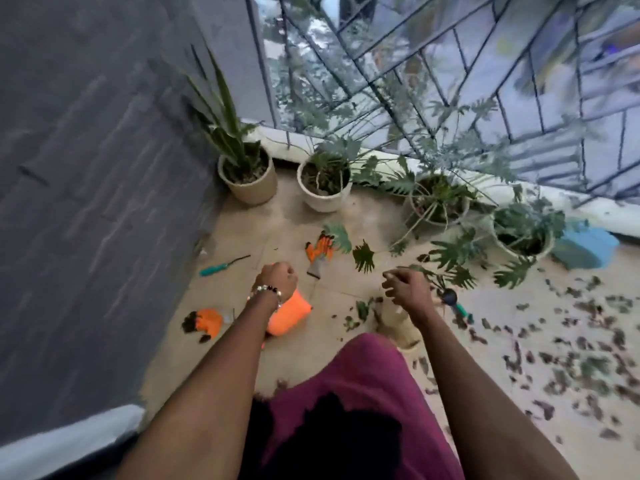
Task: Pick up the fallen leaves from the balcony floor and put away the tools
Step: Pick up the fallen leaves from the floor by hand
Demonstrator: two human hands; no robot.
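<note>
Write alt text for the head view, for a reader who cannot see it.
Two bare arms reach over a balcony floor: the left hand is curled above an orange bag, the right hand holds leaf bits. Dry leaves litter the right side; orange gloves, a teal-handled tool and potted plants lie ahead.

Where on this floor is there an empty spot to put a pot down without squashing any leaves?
Bare tiles show between the teal-handled tool, the grey wall and the beige pot, and in front of the white pot. It is crowded on the right, where fallen leaves cover the floor, and round the orange gloves.
</note>
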